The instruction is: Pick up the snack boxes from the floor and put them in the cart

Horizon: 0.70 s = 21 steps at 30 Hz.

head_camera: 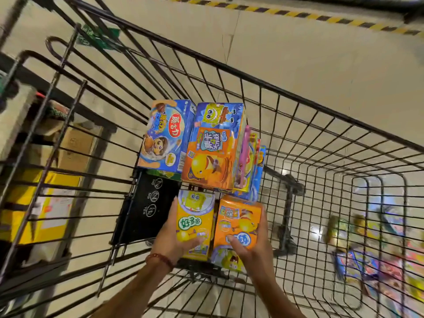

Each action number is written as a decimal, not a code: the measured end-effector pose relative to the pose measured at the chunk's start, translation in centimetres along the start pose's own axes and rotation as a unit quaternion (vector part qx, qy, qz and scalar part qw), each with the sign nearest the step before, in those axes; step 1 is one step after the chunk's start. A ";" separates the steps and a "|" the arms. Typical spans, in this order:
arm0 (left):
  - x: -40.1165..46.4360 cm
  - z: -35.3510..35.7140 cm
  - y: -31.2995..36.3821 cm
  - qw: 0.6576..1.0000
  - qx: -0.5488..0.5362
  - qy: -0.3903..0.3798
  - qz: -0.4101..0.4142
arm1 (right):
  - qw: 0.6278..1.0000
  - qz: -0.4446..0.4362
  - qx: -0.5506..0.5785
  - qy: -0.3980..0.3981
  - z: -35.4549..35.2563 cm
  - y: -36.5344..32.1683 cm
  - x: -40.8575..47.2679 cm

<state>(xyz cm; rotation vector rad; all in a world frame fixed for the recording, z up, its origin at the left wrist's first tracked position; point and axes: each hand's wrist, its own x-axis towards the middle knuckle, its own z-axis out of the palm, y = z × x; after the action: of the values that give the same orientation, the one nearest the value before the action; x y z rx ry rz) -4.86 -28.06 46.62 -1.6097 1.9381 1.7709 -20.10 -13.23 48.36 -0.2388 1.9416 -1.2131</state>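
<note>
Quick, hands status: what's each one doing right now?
Left hand: holding the yellow snack box, inside the cart.
Right hand: holding the orange snack box beside it.

The yellow snack box (pixel 195 223) gripped by the left hand (pixel 176 237) reads "好多鱼" on a green label. Just left of that hand, the black seat flap (pixel 146 207) carries "NO", "NO" and "YES" beside round pictograms. Other box lettering beyond the hands is too blurred.
</note>
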 end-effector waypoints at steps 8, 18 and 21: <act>-0.3 0.1 0.4 0.997 0.070 0.000 0.014 | 0.997 0.013 -0.074 0.011 -0.1 0.5 -0.2; -0.3 -0.8 1.5 0.948 0.318 -0.029 0.005 | 0.959 0.036 -0.279 0.043 1.4 -0.7 0.0; -0.9 -1.3 3.2 0.907 0.421 -0.022 -0.004 | 0.893 0.110 -0.435 0.023 1.2 -1.4 0.0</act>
<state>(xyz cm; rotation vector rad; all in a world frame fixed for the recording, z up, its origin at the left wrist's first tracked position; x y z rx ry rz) -5.97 -29.13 49.82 -1.2185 2.1880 0.7220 -19.55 -14.77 49.22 -0.4288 2.3671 -0.1348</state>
